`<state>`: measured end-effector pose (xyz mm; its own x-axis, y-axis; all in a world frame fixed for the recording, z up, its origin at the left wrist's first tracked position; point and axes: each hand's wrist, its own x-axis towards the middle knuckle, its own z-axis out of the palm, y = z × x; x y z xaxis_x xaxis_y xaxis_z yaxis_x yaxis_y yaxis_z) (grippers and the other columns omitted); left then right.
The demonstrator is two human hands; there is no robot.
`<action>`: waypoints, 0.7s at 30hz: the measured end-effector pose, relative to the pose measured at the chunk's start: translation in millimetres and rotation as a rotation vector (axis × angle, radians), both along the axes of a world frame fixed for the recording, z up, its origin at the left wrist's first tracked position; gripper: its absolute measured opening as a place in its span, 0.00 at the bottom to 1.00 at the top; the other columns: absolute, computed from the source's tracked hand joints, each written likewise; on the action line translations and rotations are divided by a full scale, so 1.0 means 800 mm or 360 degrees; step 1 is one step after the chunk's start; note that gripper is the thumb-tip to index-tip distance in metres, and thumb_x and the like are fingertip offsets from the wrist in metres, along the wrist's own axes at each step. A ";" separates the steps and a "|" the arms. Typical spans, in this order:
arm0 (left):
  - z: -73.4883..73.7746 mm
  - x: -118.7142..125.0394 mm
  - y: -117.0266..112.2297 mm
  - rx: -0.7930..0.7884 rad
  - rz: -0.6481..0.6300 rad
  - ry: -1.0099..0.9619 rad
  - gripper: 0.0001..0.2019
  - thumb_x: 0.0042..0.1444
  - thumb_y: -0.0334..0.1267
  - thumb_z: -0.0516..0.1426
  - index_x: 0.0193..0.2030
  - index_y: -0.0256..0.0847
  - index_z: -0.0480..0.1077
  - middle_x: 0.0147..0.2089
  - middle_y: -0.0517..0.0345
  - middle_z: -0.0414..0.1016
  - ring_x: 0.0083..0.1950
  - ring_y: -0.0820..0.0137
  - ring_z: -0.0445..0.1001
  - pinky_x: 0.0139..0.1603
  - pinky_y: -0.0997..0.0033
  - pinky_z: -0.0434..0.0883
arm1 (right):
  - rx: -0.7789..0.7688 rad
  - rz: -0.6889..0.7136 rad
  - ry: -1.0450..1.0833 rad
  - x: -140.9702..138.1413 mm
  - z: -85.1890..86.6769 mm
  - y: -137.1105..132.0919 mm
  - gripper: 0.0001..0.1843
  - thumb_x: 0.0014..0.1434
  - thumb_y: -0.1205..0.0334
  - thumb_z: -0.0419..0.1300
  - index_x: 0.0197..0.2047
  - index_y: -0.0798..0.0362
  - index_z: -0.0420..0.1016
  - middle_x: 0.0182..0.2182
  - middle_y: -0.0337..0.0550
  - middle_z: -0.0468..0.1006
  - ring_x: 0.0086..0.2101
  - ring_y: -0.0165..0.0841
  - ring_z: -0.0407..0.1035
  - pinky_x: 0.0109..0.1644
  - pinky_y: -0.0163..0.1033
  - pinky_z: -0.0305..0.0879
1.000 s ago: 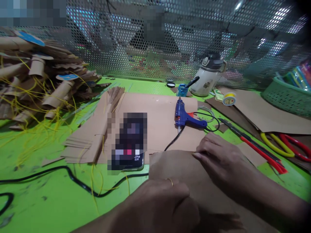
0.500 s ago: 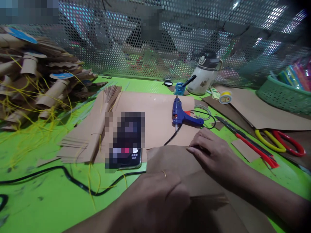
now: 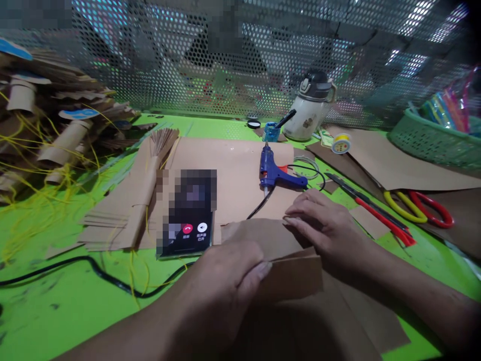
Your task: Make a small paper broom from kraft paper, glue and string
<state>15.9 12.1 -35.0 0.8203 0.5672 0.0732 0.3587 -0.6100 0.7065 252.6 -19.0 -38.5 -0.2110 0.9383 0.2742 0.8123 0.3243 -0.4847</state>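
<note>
A sheet of brown kraft paper lies on the green table right in front of me, partly folded over. My left hand is curled over the near fold, thumb and fingers pinching its edge. My right hand rests on the far edge of the same sheet, fingers together and pressing it flat.
A phone lies left of the sheet on a larger brown board. A blue glue gun with a black cord sits behind. Red and yellow scissors, a white bottle, a green basket and a pile of paper rolls surround.
My left hand has slid forward and brought a fold of the brown paper up and over. The right hand stays pressing the far edge. The view has shifted slightly.
</note>
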 end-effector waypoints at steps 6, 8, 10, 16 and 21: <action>-0.003 0.002 0.008 0.0032 -0.0060 -0.0070 0.11 0.65 0.33 0.48 0.32 0.39 0.66 0.35 0.59 0.71 0.39 0.71 0.68 0.40 0.72 0.63 | -0.0166 0.0178 0.0279 -0.008 0.036 -0.023 0.07 0.65 0.65 0.55 0.38 0.52 0.74 0.34 0.43 0.75 0.36 0.33 0.69 0.39 0.38 0.65; -0.003 0.001 0.006 0.0046 -0.0063 -0.0099 0.11 0.65 0.33 0.48 0.33 0.39 0.68 0.35 0.58 0.70 0.39 0.71 0.68 0.41 0.71 0.63 | -0.0189 0.0278 0.0231 -0.011 0.039 -0.030 0.05 0.64 0.63 0.57 0.40 0.52 0.74 0.35 0.44 0.75 0.36 0.33 0.69 0.39 0.38 0.64; -0.002 0.000 0.005 0.0061 -0.0058 -0.0143 0.11 0.65 0.33 0.48 0.33 0.39 0.69 0.35 0.58 0.69 0.39 0.71 0.68 0.39 0.71 0.63 | -0.0187 0.0350 0.0157 -0.014 0.037 -0.035 0.05 0.63 0.61 0.59 0.40 0.52 0.74 0.34 0.43 0.75 0.34 0.32 0.69 0.37 0.37 0.62; 0.002 -0.001 0.004 0.0197 -0.0068 -0.0260 0.09 0.63 0.31 0.51 0.39 0.41 0.72 0.37 0.58 0.71 0.40 0.72 0.70 0.40 0.73 0.64 | -0.0145 0.0414 0.0153 -0.018 0.035 -0.041 0.09 0.66 0.64 0.56 0.34 0.54 0.74 0.26 0.37 0.73 0.28 0.27 0.65 0.34 0.34 0.56; 0.001 -0.001 0.004 0.0305 -0.0001 -0.0279 0.06 0.62 0.33 0.54 0.44 0.44 0.70 0.37 0.62 0.74 0.38 0.74 0.71 0.39 0.75 0.64 | -0.0322 0.0304 0.0265 -0.013 0.042 -0.035 0.14 0.65 0.61 0.57 0.28 0.54 0.76 0.22 0.36 0.73 0.25 0.25 0.65 0.28 0.31 0.57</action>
<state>14.8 15.6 -34.4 0.7860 0.5286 0.3205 0.2405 -0.7391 0.6292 242.5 -47.0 -5.1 -0.3562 0.9251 0.1319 0.6502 0.3468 -0.6760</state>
